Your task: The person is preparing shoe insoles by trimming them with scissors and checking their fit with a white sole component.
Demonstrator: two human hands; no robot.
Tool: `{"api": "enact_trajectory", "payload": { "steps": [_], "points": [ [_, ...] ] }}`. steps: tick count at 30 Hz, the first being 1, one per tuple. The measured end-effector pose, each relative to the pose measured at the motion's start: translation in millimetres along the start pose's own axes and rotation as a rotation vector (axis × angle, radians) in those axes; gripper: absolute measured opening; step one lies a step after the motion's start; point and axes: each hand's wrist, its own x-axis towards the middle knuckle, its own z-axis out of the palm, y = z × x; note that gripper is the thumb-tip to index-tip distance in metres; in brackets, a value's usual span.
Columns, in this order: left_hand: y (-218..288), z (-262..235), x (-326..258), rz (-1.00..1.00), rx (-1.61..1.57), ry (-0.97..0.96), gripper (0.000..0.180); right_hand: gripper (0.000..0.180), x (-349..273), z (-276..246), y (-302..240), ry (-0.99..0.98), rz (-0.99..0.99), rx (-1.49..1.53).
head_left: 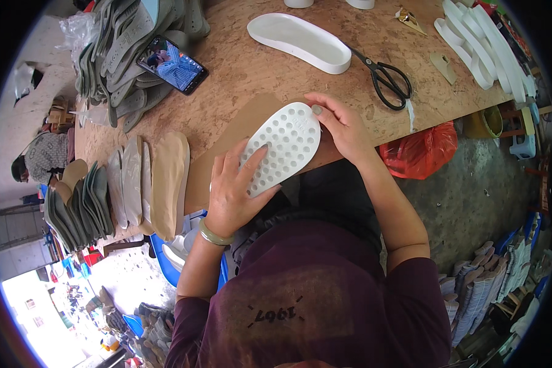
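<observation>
A white shoe sole (283,149) with rows of round dimples is held at a slant over the near edge of the table. My left hand (234,187) grips its lower end, fingers across the dimpled face and thumb along the edge. At the upper right end, my right hand (345,130) pinches the rim, with the thumb on top. Brown sheet material (218,144) lies partly under the sole. Beyond it sits another white sole (300,44), hollow side up with a raised rim. Black-handled scissors (387,86) lie beside that one.
On the wooden table (227,67), grey soles (119,52) are heaped at the far left by a phone (173,64). Tan insoles (168,181) and dark soles (80,205) line the left edge. White rims (481,43) stand far right. A red bag (420,153) hangs below; a person (46,156) is at left.
</observation>
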Motion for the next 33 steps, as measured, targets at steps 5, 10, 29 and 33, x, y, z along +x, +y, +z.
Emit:
{"api": "enact_trajectory", "payload": {
  "steps": [5,10,29,33],
  "points": [
    [-2,-2,0,-0.022,-0.03,0.032,0.072,0.031,-1,2,-3,0.027,-0.004,0.008],
    [-10,-6,-3,-0.035,-0.073,0.039,0.071,0.028,-4,8,-2,0.068,0.031,0.006],
    [-34,-76,-93,-0.407,-0.26,0.495,0.073,0.033,-9,6,16,-0.025,-0.021,0.121],
    [-8,-86,-62,-0.234,0.04,0.16,0.073,0.03,-9,2,8,-0.023,-0.1,-0.02]
  ]
}}
